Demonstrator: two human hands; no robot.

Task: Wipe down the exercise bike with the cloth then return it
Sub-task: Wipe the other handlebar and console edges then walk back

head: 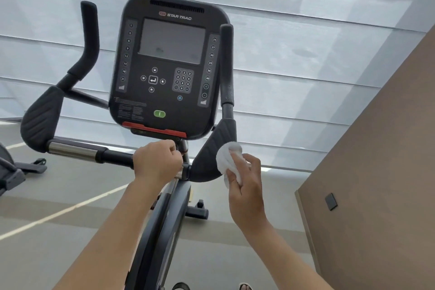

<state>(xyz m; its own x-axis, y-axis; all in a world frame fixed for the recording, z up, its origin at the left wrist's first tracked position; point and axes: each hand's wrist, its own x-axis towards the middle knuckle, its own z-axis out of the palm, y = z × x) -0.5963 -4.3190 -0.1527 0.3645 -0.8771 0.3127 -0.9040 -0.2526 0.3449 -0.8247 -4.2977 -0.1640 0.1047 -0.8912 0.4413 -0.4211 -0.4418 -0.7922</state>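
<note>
Mid-wipe on the exercise bike (162, 207): right hand (244, 183) curled round the bunched white cloth (227, 160), pressing it against the right elbow pad (211, 155) just below the console (168, 66). Left hand (156, 162) wrapped around the horizontal handlebar (94, 152) near the centre stem, likely steadying. Probably only partway through; upright right grip (226, 66), console and left pad (41, 117) seemingly to come. Next calls for sliding the cloth up along that grip with firm contact. Returning the cloth comes later.

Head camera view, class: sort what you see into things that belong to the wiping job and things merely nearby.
Belongs to the job:
exercise bike
white cloth, held against the padded handlebar
right hand
left hand, gripping the crossbar

Merely nearby:
other machine
wall plate
window blinds
</note>
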